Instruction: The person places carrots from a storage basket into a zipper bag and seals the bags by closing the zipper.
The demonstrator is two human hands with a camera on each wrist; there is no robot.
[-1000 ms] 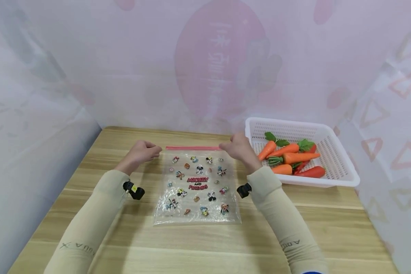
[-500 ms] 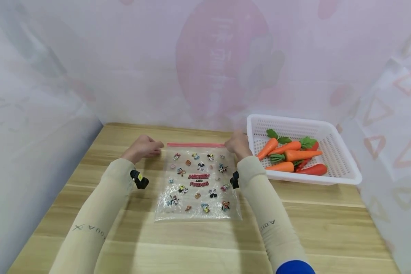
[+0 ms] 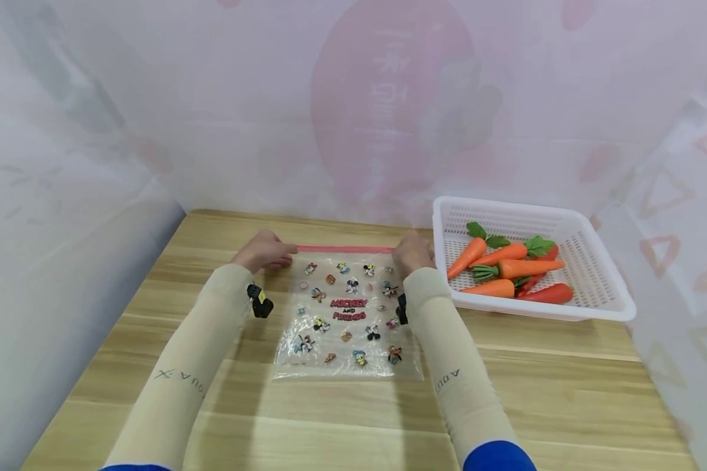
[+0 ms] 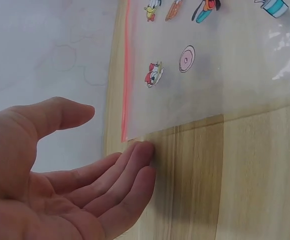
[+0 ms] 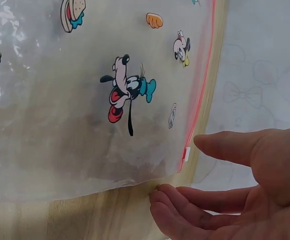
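Note:
A clear zip bag (image 3: 349, 340) printed with cartoon characters lies flat on the wooden table, its pink zip strip (image 3: 344, 249) along the far edge. My left hand (image 3: 266, 251) is at the bag's far left corner; in the left wrist view its thumb (image 4: 67, 114) and fingers (image 4: 130, 185) stand apart with nothing between them. By the far right corner is my right hand (image 3: 412, 254). The right wrist view has its thumb (image 5: 225, 146) close to a small white slider (image 5: 186, 153) on the strip, with the fingers (image 5: 185, 212) curved below and a gap between.
To the right of the bag stands a white plastic basket (image 3: 613, 297) holding several carrots (image 3: 530, 267) and red peppers (image 3: 550, 294). Pale printed curtains (image 3: 259, 131) hang behind the table and along both sides.
Both hands have come closer to the bag's far corners, the left one most clearly. The whole head view has shifted slightly; the bag and basket keep their places on the table.

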